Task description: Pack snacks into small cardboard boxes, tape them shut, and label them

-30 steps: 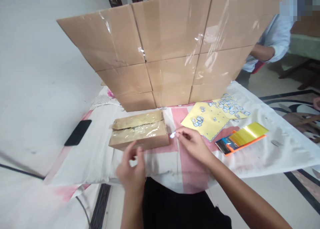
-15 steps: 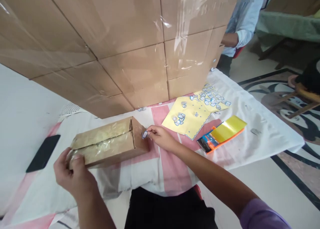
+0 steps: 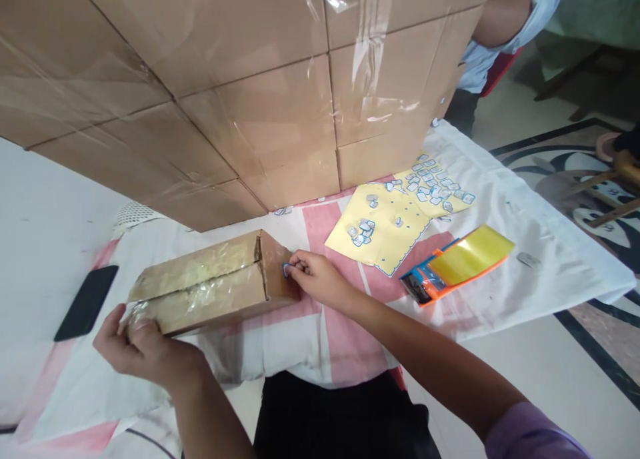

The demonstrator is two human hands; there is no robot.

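Note:
A small brown cardboard box (image 3: 210,282), taped along its top seam, lies lengthwise on the cloth. My left hand (image 3: 145,345) grips its near left end, fingers and thumb around the corner. At the box's right end face, my right hand (image 3: 313,275) pinches a small white sticker with a blue edge (image 3: 287,269). The sticker is at the cardboard; whether it is stuck there I cannot tell. To the right of that hand lies a yellow sheet (image 3: 345,235) with several similar small stickers (image 3: 364,232) on it, most of them clustered at its far end.
Large taped cartons (image 3: 280,112) are stacked like a wall behind the box. An orange-and-yellow packet (image 3: 455,262) lies to the right, a black phone (image 3: 86,303) to the left. Another person's arm (image 3: 503,19) shows beyond the cartons. A pink-and-white cloth (image 3: 345,339) covers the table.
My right hand has brought the sticker against the box's end face, fingers now closer over it. My left hand has shifted slightly left on the box. The camera view has moved a little.

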